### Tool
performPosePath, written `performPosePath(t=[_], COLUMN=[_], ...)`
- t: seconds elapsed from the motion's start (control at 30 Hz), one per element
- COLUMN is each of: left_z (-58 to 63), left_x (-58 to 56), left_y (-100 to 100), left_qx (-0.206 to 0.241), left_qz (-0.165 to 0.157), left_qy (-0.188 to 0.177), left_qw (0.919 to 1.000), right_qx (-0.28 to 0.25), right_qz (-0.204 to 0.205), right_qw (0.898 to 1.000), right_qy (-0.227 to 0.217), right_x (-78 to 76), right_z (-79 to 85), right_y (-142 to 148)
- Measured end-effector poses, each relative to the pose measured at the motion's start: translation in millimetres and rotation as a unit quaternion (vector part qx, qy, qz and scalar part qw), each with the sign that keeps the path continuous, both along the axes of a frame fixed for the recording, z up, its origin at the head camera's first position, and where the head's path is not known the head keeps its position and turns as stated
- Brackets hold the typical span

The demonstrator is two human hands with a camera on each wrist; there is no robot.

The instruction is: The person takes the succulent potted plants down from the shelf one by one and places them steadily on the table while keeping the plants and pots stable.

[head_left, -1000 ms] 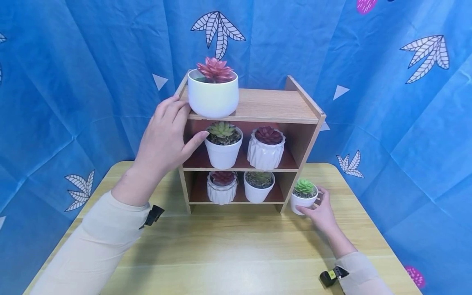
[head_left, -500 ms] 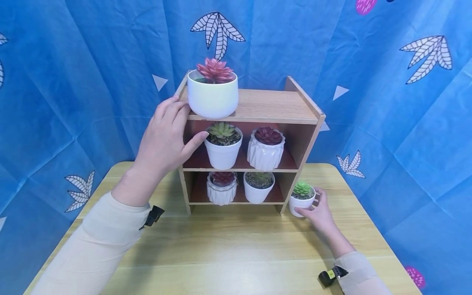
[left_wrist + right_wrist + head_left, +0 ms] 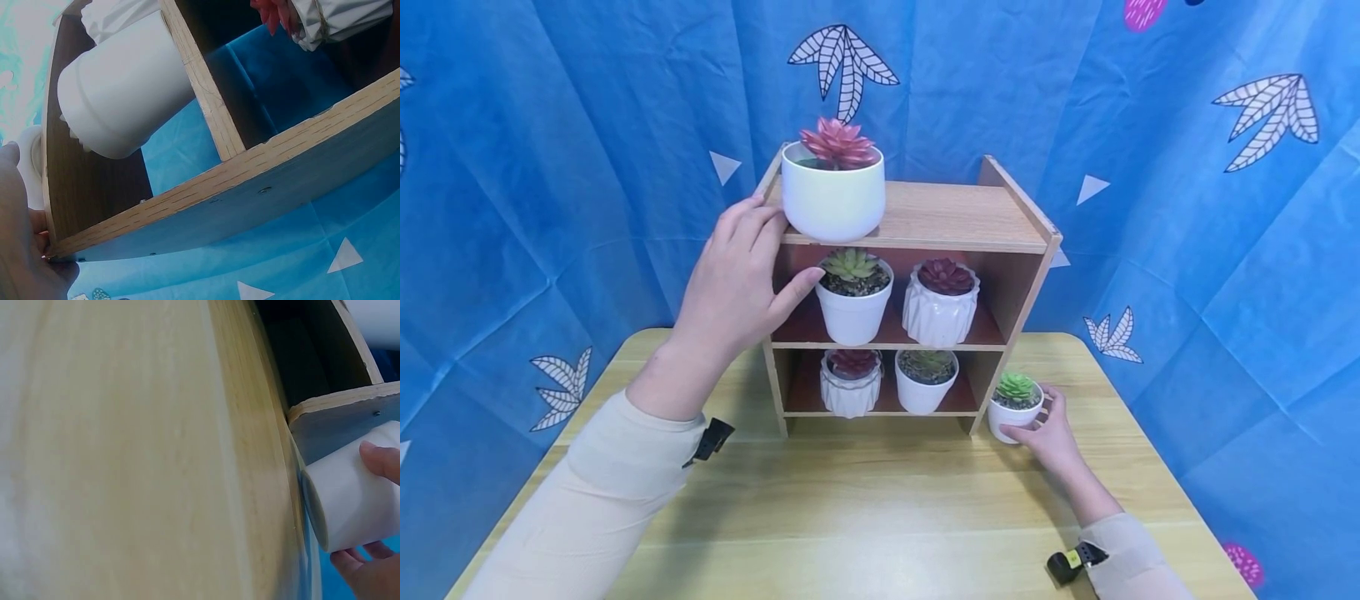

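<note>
With the thumb on one side and fingers on the other, my right hand (image 3: 1049,434) holds a white pot with a bright green succulent (image 3: 1017,403). That pot is upright at the table, beside the shelf's right side; the right wrist view shows its smooth white wall (image 3: 355,494). My left hand (image 3: 730,287) grips the top left corner of the small wooden shelf (image 3: 970,218), thumb pointing across the front. In the left wrist view, its fingers (image 3: 40,230) curl at the board's corner. Close to those fingers, a large white pot with a red succulent (image 3: 833,196) stands on top.
The middle level holds a pot with a pale green succulent (image 3: 854,308) and a ridged pot with a dark red one (image 3: 942,308). Below are a ridged pot (image 3: 851,390) and a plain pot (image 3: 925,390). A blue patterned curtain (image 3: 625,167) hangs behind the wooden table (image 3: 850,517).
My right hand and the bright green succulent's pot have shifted slightly left and nearer me, towards the shelf's side. My left hand has stayed on the shelf corner.
</note>
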State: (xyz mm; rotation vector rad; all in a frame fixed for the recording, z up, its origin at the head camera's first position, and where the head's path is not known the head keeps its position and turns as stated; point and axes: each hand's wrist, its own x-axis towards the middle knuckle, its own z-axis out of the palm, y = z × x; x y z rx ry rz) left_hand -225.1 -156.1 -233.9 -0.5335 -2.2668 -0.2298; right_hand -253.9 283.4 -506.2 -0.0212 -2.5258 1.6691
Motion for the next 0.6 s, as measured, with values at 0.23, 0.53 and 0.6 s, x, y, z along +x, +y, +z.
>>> performPosePath(t=[0.23,0.53,0.6], left_z=[0.7,0.4,0.3], left_x=[-0.3,-0.4,-0.7], left_y=[0.4,0.1,0.0], left_qx=[0.005,0.003,0.002], left_qz=[-0.004,-0.005,-0.005], left_qy=[-0.002,-0.001,0.000], left_qw=[1.0000,1.0000,1.0000], right_qx=[0.007,0.007,0.004], right_qz=[0.001,0.003,0.006], right_qw=[1.000,1.000,1.000], right_qy=[0.003,0.008,0.007], right_x=[-1.2,-2.2,-2.8], right_z=[-2.0,-2.4,-2.1], right_y=[1.2,1.8,2.0])
